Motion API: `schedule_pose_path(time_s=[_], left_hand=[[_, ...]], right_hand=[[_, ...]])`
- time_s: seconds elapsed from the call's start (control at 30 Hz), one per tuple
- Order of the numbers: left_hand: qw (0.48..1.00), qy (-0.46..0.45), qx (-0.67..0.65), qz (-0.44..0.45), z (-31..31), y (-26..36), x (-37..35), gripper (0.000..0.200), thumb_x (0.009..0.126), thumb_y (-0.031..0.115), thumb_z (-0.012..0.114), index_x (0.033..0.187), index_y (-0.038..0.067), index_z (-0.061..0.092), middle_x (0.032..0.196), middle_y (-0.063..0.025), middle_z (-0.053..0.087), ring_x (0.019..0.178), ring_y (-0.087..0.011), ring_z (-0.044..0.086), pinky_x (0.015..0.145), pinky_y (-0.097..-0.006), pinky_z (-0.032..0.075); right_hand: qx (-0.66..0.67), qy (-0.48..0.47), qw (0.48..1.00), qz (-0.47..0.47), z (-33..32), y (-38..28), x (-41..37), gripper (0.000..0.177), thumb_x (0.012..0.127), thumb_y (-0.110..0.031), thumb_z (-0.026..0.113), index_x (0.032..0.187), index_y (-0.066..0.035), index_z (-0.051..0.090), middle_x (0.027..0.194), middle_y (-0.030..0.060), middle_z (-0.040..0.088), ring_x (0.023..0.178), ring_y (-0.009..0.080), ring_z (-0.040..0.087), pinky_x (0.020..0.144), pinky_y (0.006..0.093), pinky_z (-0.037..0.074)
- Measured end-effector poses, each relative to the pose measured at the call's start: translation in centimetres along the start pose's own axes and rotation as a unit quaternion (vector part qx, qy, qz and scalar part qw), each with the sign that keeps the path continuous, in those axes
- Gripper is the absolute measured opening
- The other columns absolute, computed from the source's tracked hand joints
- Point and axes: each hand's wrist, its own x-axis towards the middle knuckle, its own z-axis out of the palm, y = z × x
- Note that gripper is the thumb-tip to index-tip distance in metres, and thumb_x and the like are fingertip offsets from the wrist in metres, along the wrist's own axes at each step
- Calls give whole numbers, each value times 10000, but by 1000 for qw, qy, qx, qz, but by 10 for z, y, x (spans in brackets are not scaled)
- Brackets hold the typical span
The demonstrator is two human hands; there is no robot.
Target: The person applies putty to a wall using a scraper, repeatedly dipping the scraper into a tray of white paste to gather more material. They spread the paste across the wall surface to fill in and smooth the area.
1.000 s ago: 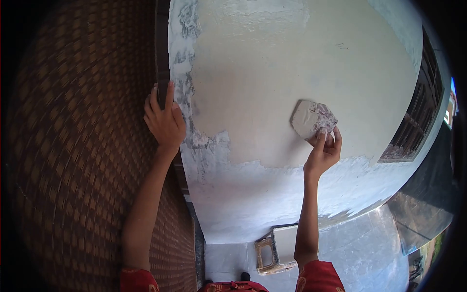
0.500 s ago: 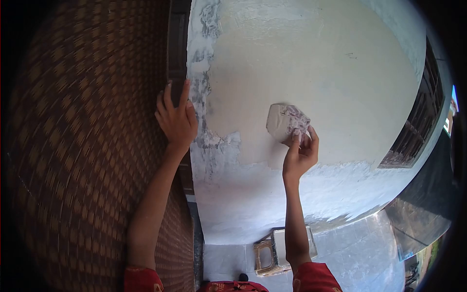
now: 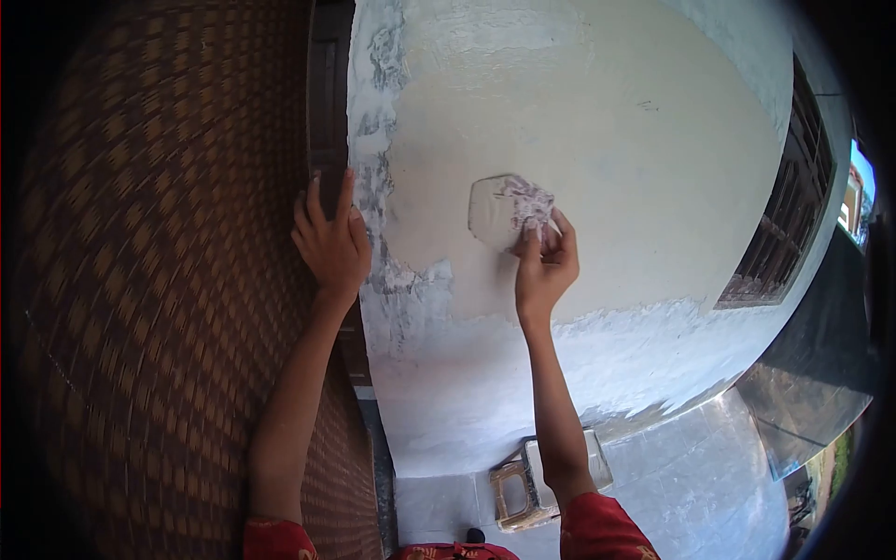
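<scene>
My right hand (image 3: 546,266) pinches a pale flat putty scraper (image 3: 493,213) by its lower right side. Thick whitish putty is smeared and crumpled over the scraper near my fingertips. Its face lies close over the cream-coated part of the wall (image 3: 597,140). To the left, my left hand (image 3: 331,243) is spread open at the wall's vertical edge, its fingertips overlapping the dark wooden frame (image 3: 329,103). Nothing shows in that hand.
A brown woven panel (image 3: 168,280) fills the left side. Below, a small putty-stained stool (image 3: 511,495) stands on the grey tiled floor (image 3: 672,476). A dark slatted window (image 3: 784,201) is set in the wall at right. Rough, patchy plaster runs along the wall's left edge.
My right hand has carried the scraper left and up across the wall. My left hand stays at the wall's edge. The whole view has shifted slightly.
</scene>
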Motion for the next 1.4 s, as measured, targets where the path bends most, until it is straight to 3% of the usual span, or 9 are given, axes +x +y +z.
schedule_pose_path(time_s=[0.13, 0.23, 0.33, 0.4, 0.57, 0.67, 0.87, 1.13, 1.4], left_hand=[[1000, -9, 1, 0, -2, 2, -1, 484, 967, 246, 327, 1442, 223, 416, 1430, -178, 378, 1248, -387, 398, 965, -522, 342], [1000, -12, -2, -2, -2, 2, -1, 483, 969, 252, 326, 1442, 223, 417, 1429, -179, 379, 1248, -389, 400, 962, -524, 342], [1000, 10, -23, -2, 2, -1, -1, 481, 957, 266, 344, 1427, 299, 443, 1413, -175, 401, 1211, -413, 422, 918, -523, 365], [1000, 6, -21, 1, 2, -1, -2, 481, 957, 266, 344, 1427, 299, 442, 1414, -175, 399, 1210, -413, 422, 918, -522, 366], [1000, 7, -19, -1, 4, -3, 0, 477, 961, 267, 342, 1425, 299, 445, 1414, -175, 400, 1212, -414, 421, 914, -517, 368], [1000, -9, -28, -7, 3, -2, -2, 476, 968, 267, 342, 1435, 303, 426, 1427, -171, 384, 1227, -422, 409, 919, -528, 366], [997, -67, 9, -26, -21, 8, -3, 485, 980, 262, 385, 1461, 321, 367, 1454, -163, 341, 1283, -427, 355, 954, -570, 350], [988, -38, -148, -21, -94, 38, -25, 524, 929, 251, 502, 1422, 102, 406, 1404, -129, 426, 1333, -384, 325, 1033, -544, 291], [946, -140, -291, -30, -161, 116, -131, 450, 925, 194, 504, 1348, 44, 478, 1321, -138, 511, 1305, -382, 364, 1050, -540, 287]], right_hand=[[13, 135, 991, 15, -50, -24, 24, 358, 926, -12, 538, 1262, 70, 446, 997, 171, 659, 908, 183, 647, 761, 292, 548], [35, 28, 999, 3, -40, -21, -12, 359, 919, 20, 546, 1264, 51, 450, 967, 140, 658, 897, 140, 625, 815, 263, 506], [-49, -96, 994, 7, 3, -13, -68, 316, 866, 18, 627, 1176, 2, 570, 952, 144, 678, 821, 137, 658, 644, 251, 557], [-34, -120, 992, 0, 23, 7, -87, 344, 869, 48, 611, 1206, 11, 547, 886, 83, 664, 784, 71, 588, 654, 202, 496], [9, 12, 999, 48, -13, 16, -57, 317, 910, 9, 584, 1217, 37, 512, 864, 72, 643, 774, 95, 605, 681, 252, 549], [-11, 63, 997, 36, -53, 7, -37, 311, 926, -1, 562, 1226, 39, 492, 977, 137, 656, 913, 129, 614, 773, 277, 534], [14, 71, 997, 18, -67, -59, -40, 325, 928, 0, 560, 1238, 54, 477, 984, 110, 641, 909, 132, 621, 772, 284, 553], [-27, 40, 999, 1, -89, -128, -63, 333, 926, -13, 576, 1231, 68, 469, 1028, 156, 659, 962, 154, 628, 823, 279, 536], [-122, 60, 990, 34, -209, -178, -101, 330, 914, -23, 603, 1208, 76, 489, 918, 136, 690, 800, 122, 644, 690, 294, 586]])
